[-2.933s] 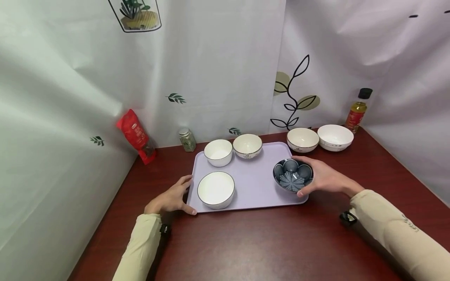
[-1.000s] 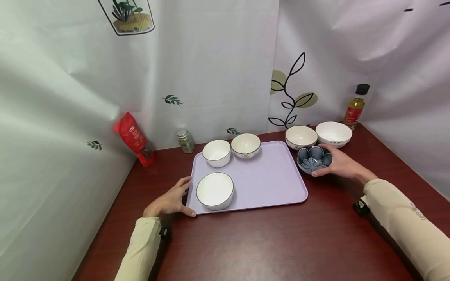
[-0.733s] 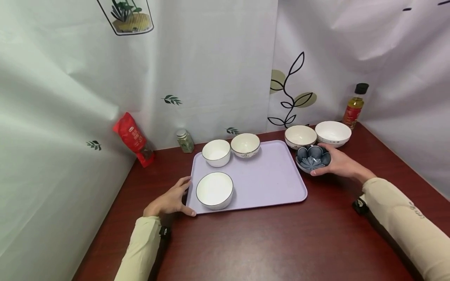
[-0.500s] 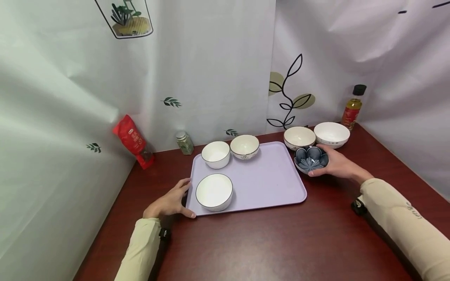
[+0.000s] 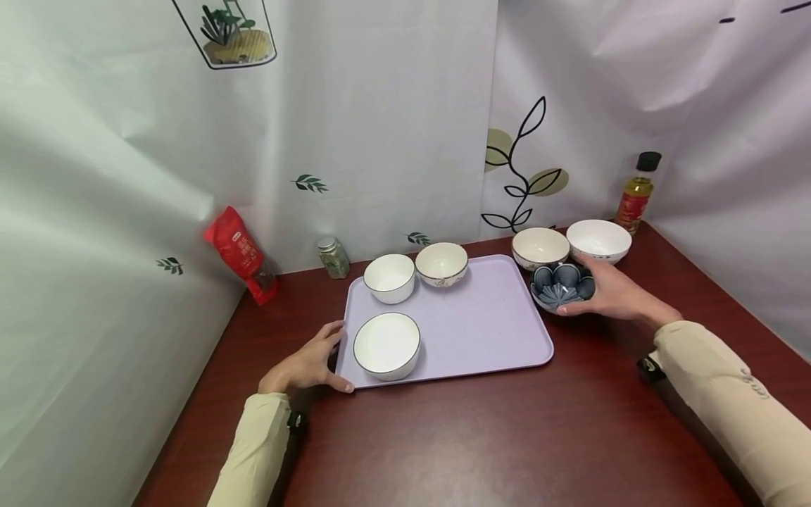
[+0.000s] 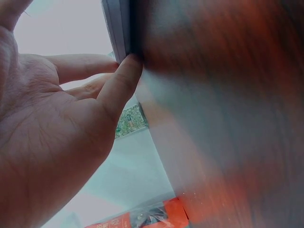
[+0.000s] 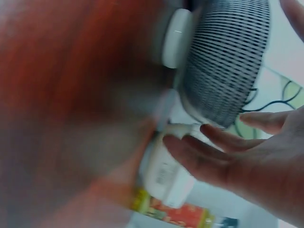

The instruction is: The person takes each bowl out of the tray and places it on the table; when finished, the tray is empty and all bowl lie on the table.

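A dark blue patterned bowl (image 5: 560,290) stands on the table just right of the lilac tray (image 5: 481,331). My right hand (image 5: 611,290) is spread around its right side, thumb at the near rim. In the right wrist view, the fingers (image 7: 199,161) reach out loosely beside the bowl's checked outer wall (image 7: 225,61), without closing on it. My left hand (image 5: 304,362) touches the tray's front left corner with spread, relaxed fingers; in the left wrist view the thumb (image 6: 121,88) lies against the tray edge (image 6: 116,28). Nearest it on the tray is a large white bowl (image 5: 388,345).
Two smaller bowls, one white (image 5: 389,277) and one cream (image 5: 442,263), sit along the tray's back edge. Behind the blue bowl are a cream bowl (image 5: 540,246), a wide white bowl (image 5: 598,239) and an oil bottle (image 5: 636,197). A spice jar (image 5: 333,258) and red packet (image 5: 242,253) stand back left.
My right hand has carried the blue bowl from the tray's right part to the table beside it. Its fingers have since loosened slightly. My left hand has kept its place at the tray.
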Demonstrator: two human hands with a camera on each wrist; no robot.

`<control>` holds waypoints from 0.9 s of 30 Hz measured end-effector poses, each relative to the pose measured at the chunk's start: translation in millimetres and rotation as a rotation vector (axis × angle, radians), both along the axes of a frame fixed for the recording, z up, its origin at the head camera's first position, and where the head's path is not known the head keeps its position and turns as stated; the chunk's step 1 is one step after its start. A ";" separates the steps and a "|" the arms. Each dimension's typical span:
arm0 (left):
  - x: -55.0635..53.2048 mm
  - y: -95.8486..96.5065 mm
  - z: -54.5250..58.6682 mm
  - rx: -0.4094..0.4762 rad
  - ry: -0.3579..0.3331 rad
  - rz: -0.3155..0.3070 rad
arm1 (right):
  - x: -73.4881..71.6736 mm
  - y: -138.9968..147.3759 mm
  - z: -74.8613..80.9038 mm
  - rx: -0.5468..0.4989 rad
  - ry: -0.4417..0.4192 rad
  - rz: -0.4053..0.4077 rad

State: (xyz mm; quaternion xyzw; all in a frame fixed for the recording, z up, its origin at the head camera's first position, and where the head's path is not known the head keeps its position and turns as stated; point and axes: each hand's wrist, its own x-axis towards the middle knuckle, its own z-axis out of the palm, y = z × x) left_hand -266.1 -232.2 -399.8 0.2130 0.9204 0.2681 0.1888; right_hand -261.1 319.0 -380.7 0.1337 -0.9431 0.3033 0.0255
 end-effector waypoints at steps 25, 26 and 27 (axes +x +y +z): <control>-0.4 -0.2 -0.8 -0.016 0.003 0.001 | -5.3 -91.9 37.8 0.044 0.047 -0.022; -0.4 -0.3 -1.0 -0.016 0.004 0.000 | -8.1 -96.3 35.5 0.026 0.046 -0.008; -0.5 -0.5 -1.0 -0.015 0.003 0.002 | -11.3 -100.7 33.3 0.004 0.046 0.005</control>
